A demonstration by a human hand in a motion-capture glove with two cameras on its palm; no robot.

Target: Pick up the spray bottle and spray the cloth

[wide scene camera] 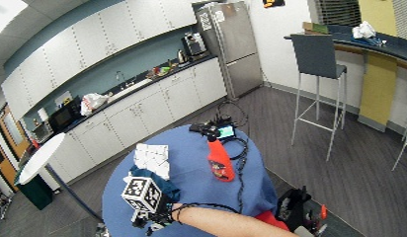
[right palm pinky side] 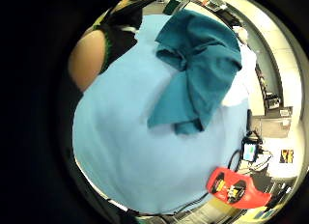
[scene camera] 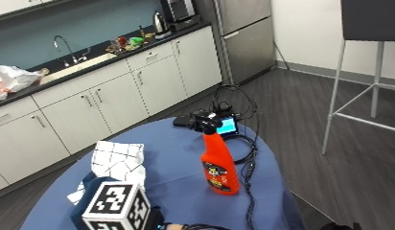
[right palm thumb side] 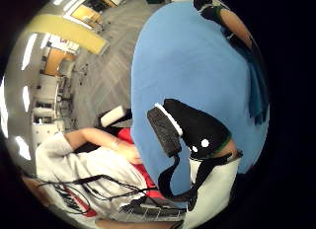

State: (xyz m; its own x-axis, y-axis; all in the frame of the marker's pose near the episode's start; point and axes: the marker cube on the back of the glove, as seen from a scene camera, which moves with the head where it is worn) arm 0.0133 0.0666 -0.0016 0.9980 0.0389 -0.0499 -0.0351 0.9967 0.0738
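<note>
An orange spray bottle [scene camera: 218, 165] with a black trigger head stands upright on the round blue table [scene camera: 178, 139], right of centre. A crumpled teal cloth [right palm pinky side: 200, 69] lies on the table's left part, beside a white checked cloth [scene camera: 121, 160]. My gloved right hand [wide scene camera: 151, 217] hovers over the table's near left, close to the teal cloth [wide scene camera: 169, 186] and well apart from the bottle [wide scene camera: 218, 160]. It holds nothing; the palm views look down at bare table and cloth. The thumb [right palm thumb side: 195, 130] shows in the thumb side view. In the little finger side view the bottle [right palm pinky side: 236, 188] sits far off.
A small device with a lit screen [scene camera: 226, 125] lies at the table's far edge behind the bottle. Black cables [scene camera: 249, 163] run from it along the table's right side, past the bottle. Kitchen cabinets and a bar stool [scene camera: 370, 57] stand beyond.
</note>
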